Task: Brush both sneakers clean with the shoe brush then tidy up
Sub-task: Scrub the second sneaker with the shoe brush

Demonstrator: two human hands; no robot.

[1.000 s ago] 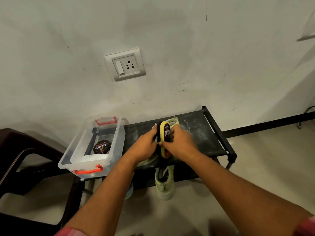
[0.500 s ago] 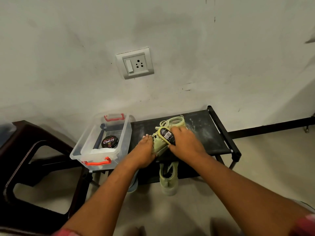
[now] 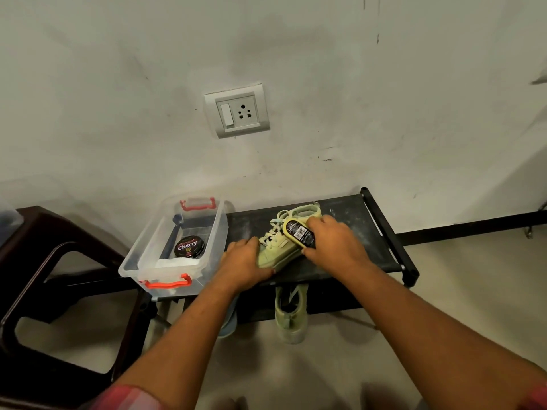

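A pale green sneaker (image 3: 281,247) lies on the top shelf of a black shoe rack (image 3: 355,220), toe toward me. My left hand (image 3: 242,258) presses on its toe end and holds it down. My right hand (image 3: 331,241) grips a yellow shoe brush (image 3: 299,232) with a black label, laid against the sneaker's side near the laces. The second green sneaker (image 3: 291,315) stands on the lower shelf, partly hidden by the top shelf's front edge.
A clear plastic box (image 3: 142,261) with red handles sits at the rack's left end, holding a black polish tin (image 3: 189,247) and a white cloth. A dark brown plastic chair (image 3: 44,261) stands to the left. A wall socket (image 3: 236,113) is above.
The sneaker has been laid down flatter on the shelf. My right hand has carried the brush along its side, toward the right. My view has shifted left.
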